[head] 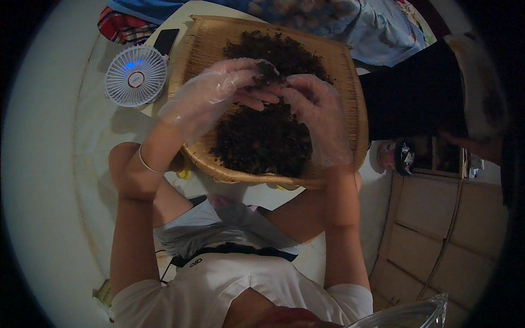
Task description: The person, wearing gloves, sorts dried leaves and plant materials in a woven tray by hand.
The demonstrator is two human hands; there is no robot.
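Observation:
Both hands wear clear plastic gloves and are raised over a shallow woven bamboo tray [201,158]. A clump of dark, crumbly plant-like material [267,74] rests in my left hand [233,84], on its fingers. My right hand [313,102] meets it from the right, thumb and fingertips pinched together at the clump's edge; whether a bit is held between them is too small to tell. Under and around the hands, the tray bears two heaps of the same dark material, a far heap [287,51] and a near heap [262,141].
A white round fan [136,76] with a blue light stands left of the tray, beside a dark phone [166,41] on the pale tabletop. Patterned cloth [307,16] lies behind. At right are another person's dark-clothed limb [410,94] and a low wooden shelf [441,170].

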